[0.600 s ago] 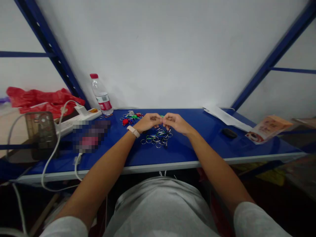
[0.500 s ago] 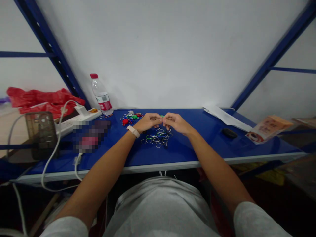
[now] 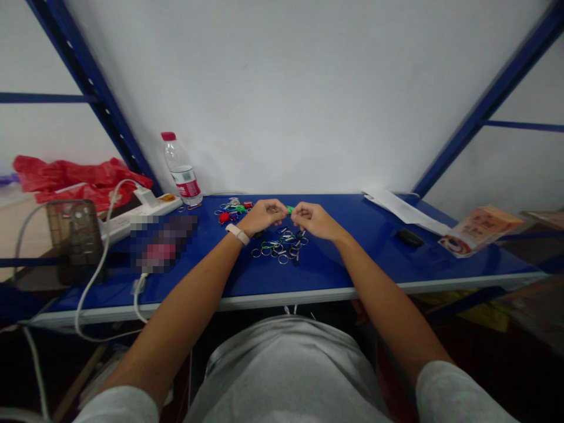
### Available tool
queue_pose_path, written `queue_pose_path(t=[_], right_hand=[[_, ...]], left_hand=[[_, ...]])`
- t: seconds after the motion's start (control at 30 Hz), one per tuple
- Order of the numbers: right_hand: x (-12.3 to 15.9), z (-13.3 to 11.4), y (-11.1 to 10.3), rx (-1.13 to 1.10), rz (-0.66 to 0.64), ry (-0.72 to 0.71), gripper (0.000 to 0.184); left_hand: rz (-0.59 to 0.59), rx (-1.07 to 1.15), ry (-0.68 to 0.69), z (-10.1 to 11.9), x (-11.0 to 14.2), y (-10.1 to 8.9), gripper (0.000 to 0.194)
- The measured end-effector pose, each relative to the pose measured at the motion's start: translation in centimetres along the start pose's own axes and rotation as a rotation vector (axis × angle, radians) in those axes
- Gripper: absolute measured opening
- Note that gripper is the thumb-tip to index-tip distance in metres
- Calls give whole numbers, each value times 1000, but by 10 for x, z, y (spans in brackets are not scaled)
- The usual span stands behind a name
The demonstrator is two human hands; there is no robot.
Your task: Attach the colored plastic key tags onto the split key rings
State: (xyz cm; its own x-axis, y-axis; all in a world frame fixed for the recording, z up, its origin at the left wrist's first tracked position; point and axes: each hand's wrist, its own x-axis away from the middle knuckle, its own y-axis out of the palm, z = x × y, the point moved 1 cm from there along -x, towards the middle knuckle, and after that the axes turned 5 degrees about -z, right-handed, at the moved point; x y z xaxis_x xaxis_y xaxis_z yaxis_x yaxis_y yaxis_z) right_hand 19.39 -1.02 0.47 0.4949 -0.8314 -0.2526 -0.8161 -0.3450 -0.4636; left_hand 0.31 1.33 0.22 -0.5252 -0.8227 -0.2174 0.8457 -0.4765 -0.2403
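Observation:
Above the blue table, my left hand [image 3: 264, 217] and my right hand [image 3: 314, 220] face each other with thumbs and fingers pinched. Between their fingertips shows a small green clip [image 3: 289, 210], apparently a carabiner, mostly covered by the fingers. Just below the hands lies a loose pile of key rings with coloured carabiners [image 3: 282, 247], in silver, blue, green and black. Beyond my left wrist is a second heap of key rings and clips [image 3: 233, 210], with red and green pieces among them.
A water bottle [image 3: 184, 176] stands at the back left beside a white power strip [image 3: 127, 222]. A phone on a cable [image 3: 165, 244] lies nearer. To the right are white papers [image 3: 403, 210], a black oval object [image 3: 409, 237] and an orange-white box [image 3: 480, 230].
My hands have drawn slightly apart, and more of the green clip shows between the fingertips. The piles on the table look unchanged.

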Motion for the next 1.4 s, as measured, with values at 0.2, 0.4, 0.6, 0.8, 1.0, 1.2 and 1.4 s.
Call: queue_pose_path(t=[0.2, 0.4, 0.6, 0.8, 1.0, 1.2, 1.4], right_hand=[[5, -1, 0, 190, -330, 34, 25], [10, -7, -2, 208, -592, 118, 32], [10, -6, -3, 248, -626, 170, 30], [10, -6, -3, 225, -503, 118, 23], [5, -3, -4, 151, -134, 3, 24], [3, -2, -4, 78, 0, -3, 25], [3, -1, -6, 195, 40, -51, 22]], left_hand=[[210, -30, 9, -2, -3, -8, 17], [277, -19, 16, -1, -3, -9, 21], [243, -40, 26, -1, -2, -6, 18], [222, -53, 24, -1, -2, -5, 15], [193, -56, 16, 2, 0, -4, 12], [95, -59, 13, 1, 0, -2, 12], [20, -44, -23, 2, 0, 2, 13]])
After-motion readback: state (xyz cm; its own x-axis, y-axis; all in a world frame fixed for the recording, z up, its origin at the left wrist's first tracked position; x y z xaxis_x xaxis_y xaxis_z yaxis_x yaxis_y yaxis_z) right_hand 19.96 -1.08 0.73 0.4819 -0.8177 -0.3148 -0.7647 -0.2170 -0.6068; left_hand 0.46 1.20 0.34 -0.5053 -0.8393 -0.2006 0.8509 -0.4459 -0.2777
